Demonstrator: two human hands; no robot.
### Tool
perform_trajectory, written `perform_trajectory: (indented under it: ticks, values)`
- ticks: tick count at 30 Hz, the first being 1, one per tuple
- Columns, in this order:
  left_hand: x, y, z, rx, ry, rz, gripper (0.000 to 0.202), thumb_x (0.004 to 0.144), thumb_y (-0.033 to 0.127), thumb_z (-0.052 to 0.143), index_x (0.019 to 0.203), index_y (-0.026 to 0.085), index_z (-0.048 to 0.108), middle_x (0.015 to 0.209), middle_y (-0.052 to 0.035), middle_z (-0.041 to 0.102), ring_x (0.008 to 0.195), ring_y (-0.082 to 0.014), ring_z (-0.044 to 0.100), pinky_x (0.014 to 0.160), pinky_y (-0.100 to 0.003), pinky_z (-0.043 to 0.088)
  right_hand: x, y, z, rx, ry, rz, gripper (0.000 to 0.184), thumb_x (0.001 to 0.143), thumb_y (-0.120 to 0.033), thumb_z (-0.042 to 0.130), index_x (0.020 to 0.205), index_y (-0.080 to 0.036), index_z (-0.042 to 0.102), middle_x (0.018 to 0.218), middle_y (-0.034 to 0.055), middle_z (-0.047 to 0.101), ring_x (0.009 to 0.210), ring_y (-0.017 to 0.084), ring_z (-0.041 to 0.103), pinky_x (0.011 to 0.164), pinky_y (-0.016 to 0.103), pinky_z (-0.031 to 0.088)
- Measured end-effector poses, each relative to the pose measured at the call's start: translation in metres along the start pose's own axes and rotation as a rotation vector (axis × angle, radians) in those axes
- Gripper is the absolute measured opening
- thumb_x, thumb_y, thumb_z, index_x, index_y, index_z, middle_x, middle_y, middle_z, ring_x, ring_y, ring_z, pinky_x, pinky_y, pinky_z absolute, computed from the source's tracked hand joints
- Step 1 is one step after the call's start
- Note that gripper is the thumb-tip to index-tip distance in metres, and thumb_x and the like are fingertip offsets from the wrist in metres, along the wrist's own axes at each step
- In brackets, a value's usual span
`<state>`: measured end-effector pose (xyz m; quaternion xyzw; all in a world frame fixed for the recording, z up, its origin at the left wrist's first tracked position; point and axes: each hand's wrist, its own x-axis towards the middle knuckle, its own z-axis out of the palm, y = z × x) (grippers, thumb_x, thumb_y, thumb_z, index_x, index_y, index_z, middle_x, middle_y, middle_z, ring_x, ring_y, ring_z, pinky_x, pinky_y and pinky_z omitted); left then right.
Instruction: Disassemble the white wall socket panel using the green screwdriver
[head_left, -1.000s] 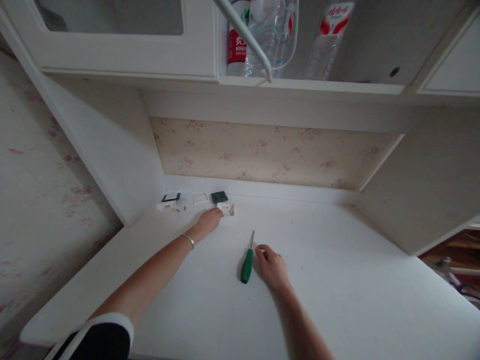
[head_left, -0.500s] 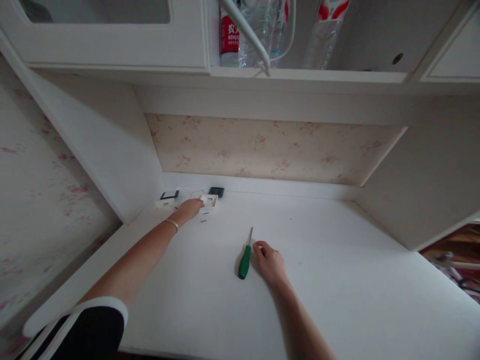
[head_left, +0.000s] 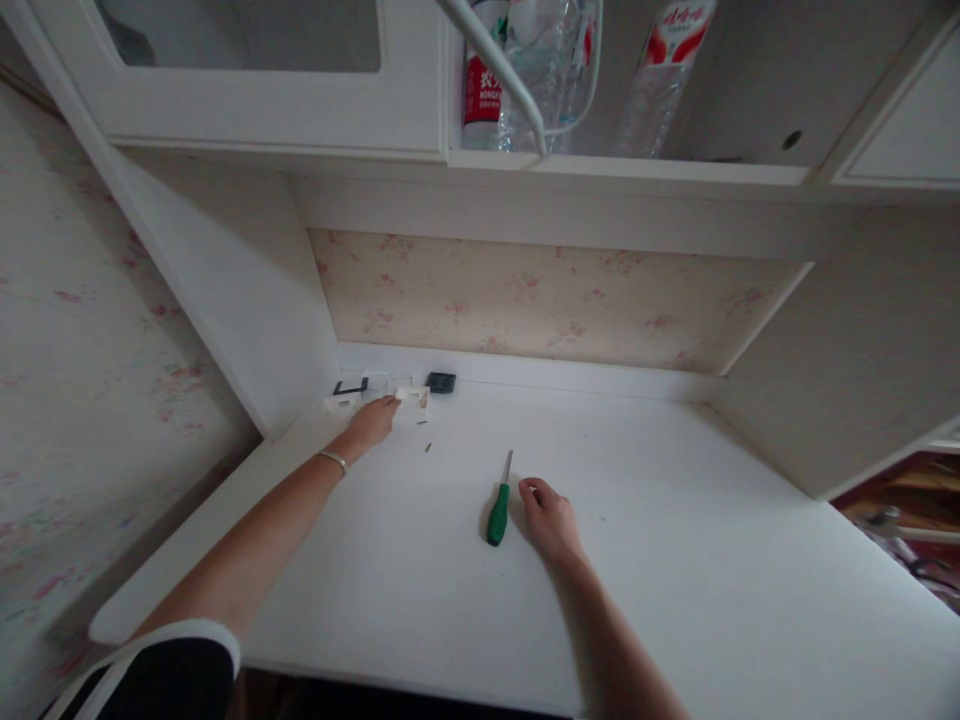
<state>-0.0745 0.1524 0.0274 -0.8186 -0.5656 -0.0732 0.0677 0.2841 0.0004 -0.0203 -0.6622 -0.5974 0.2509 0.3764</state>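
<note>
My left hand [head_left: 370,424] reaches to the back left of the white desktop. Its fingertips are closed on the left edge of a small white plastic piece [head_left: 420,397] with an opening in it. Beside that piece lie a flat black part [head_left: 441,383], a black bracket-like frame [head_left: 351,386] and another white piece [head_left: 343,403], partly behind my hand. Two short screw-like pins [head_left: 428,447] lie in front. A green-handled screwdriver [head_left: 498,514] rests near the middle, its tip pointing away. Just right of it, my right hand [head_left: 549,512] sits with curled fingers; what they may hold is hidden.
Over the desktop [head_left: 675,560] hangs a white cabinet [head_left: 277,120]. Its open shelf holds several plastic bottles [head_left: 660,90], and a white curved tube [head_left: 506,75] hangs in front of them. Side panels [head_left: 232,290] close in the left and right.
My left hand has drawn back slightly left, with the white piece shifting along. One small pin has turned and moved right. The whole view has shifted a little; my right hand stays beside the screwdriver.
</note>
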Motion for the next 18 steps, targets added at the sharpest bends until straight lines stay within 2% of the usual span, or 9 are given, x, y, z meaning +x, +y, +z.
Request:
perform_trajectory:
  ticks: [2, 5, 8, 10, 12, 15, 17, 18]
  values:
    - [-0.017, 0.001, -0.006, -0.009, 0.028, 0.026, 0.043, 0.088, 0.007, 0.035, 0.126, 0.011, 0.053, 0.130, -0.0141, 0.054, 0.117, -0.0210, 0.053, 0.102, -0.032, 0.038, -0.004, 0.001, -0.001, 0.054, 0.025, 0.014, 0.038, 0.084, -0.054, 0.044, 0.089, -0.025, 0.068, 0.064, 0.0013, 0.064, 0.061, 0.018, 0.056, 0.058, 0.026, 0.035]
    - [-0.049, -0.008, -0.022, -0.019, 0.047, 0.065, 0.039, 0.089, 0.016, 0.039, 0.124, 0.013, 0.055, 0.129, -0.0108, 0.056, 0.119, -0.0211, 0.051, 0.104, -0.033, 0.037, -0.009, 0.000, -0.003, 0.158, 0.083, 0.055, 0.045, 0.081, -0.060, 0.046, 0.090, -0.021, 0.067, 0.060, 0.0005, 0.060, 0.056, 0.016, 0.053, 0.054, 0.026, 0.035]
    - [-0.085, -0.031, -0.046, -0.031, 0.092, 0.102, 0.036, 0.090, 0.025, 0.039, 0.119, 0.016, 0.059, 0.125, -0.0094, 0.059, 0.118, -0.0214, 0.051, 0.104, -0.035, 0.038, -0.014, -0.001, -0.007, 0.266, 0.149, 0.111, 0.054, 0.078, -0.066, 0.045, 0.086, -0.017, 0.064, 0.052, -0.0018, 0.052, 0.047, 0.014, 0.045, 0.046, 0.025, 0.032]
    - [-0.111, -0.051, -0.069, -0.011, 0.099, 0.137, 0.035, 0.090, 0.029, 0.038, 0.112, 0.018, 0.062, 0.119, -0.0082, 0.062, 0.114, -0.0206, 0.054, 0.103, -0.034, 0.039, -0.016, -0.002, -0.018, 0.316, 0.191, 0.147, 0.055, 0.077, -0.069, 0.045, 0.074, -0.016, 0.061, 0.047, -0.0036, 0.045, 0.042, 0.011, 0.038, 0.041, 0.024, 0.028]
    - [-0.138, -0.072, -0.098, 0.051, 0.120, 0.136, 0.036, 0.091, 0.033, 0.035, 0.108, 0.018, 0.064, 0.114, -0.0064, 0.064, 0.109, -0.0188, 0.056, 0.102, -0.032, 0.040, -0.017, -0.003, -0.040, 0.337, 0.243, 0.179, 0.054, 0.076, -0.069, 0.046, 0.059, -0.019, 0.051, 0.044, -0.0045, 0.039, 0.039, 0.009, 0.033, 0.039, 0.024, 0.026]
    - [-0.181, -0.108, -0.154, 0.163, 0.209, 0.086, 0.041, 0.091, 0.037, 0.033, 0.107, 0.013, 0.062, 0.110, -0.0039, 0.065, 0.106, -0.0160, 0.056, 0.103, -0.033, 0.038, -0.017, -0.006, -0.094, 0.332, 0.346, 0.200, 0.052, 0.080, -0.062, 0.049, 0.050, -0.020, 0.042, 0.042, -0.0050, 0.036, 0.039, 0.008, 0.031, 0.039, 0.024, 0.027]
    - [-0.206, -0.132, -0.195, 0.228, 0.259, 0.098, 0.046, 0.091, 0.043, 0.032, 0.106, 0.013, 0.062, 0.110, -0.0023, 0.064, 0.109, -0.0173, 0.054, 0.107, -0.036, 0.034, -0.016, -0.011, -0.131, 0.294, 0.477, 0.176, 0.047, 0.085, -0.054, 0.051, 0.055, -0.017, 0.048, 0.049, -0.0036, 0.043, 0.042, 0.007, 0.038, 0.043, 0.022, 0.033]
    - [-0.217, -0.143, -0.216, 0.239, 0.300, 0.023, 0.048, 0.090, 0.046, 0.032, 0.109, 0.013, 0.061, 0.114, -0.0007, 0.063, 0.111, -0.0175, 0.053, 0.108, -0.036, 0.033, -0.016, -0.015, -0.145, 0.273, 0.546, 0.151, 0.041, 0.088, -0.049, 0.052, 0.065, -0.015, 0.055, 0.058, -0.0015, 0.051, 0.048, 0.008, 0.045, 0.048, 0.022, 0.039]
